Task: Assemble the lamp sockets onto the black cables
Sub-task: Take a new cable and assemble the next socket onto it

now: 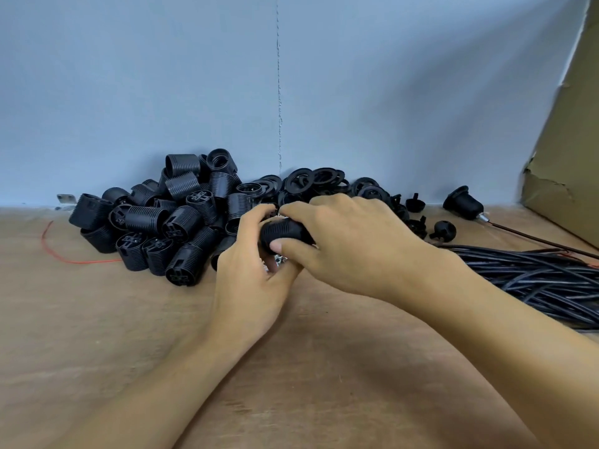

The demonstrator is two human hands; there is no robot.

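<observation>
Pale blue-grey wall (129, 76) across the whole back, matte and plain. Thin vertical seam (278, 92) down its middle, rough and chipped in places, ending at the tabletop. Below, a light brown wooden tabletop (97, 319) with grain and darker smudges, meeting the wall in a straight line. At the right edge, a tilted sheet of brown cardboard (570, 140), its lower part torn and creased. Small metal bracket (66, 199) at the foot of the wall, far left. Soft, even light; faint grey shading over the wall toward the right.

Socket shells (155, 222) piled left on the table (97, 319), rings (317, 179) behind centre, cables (534, 280) right
</observation>
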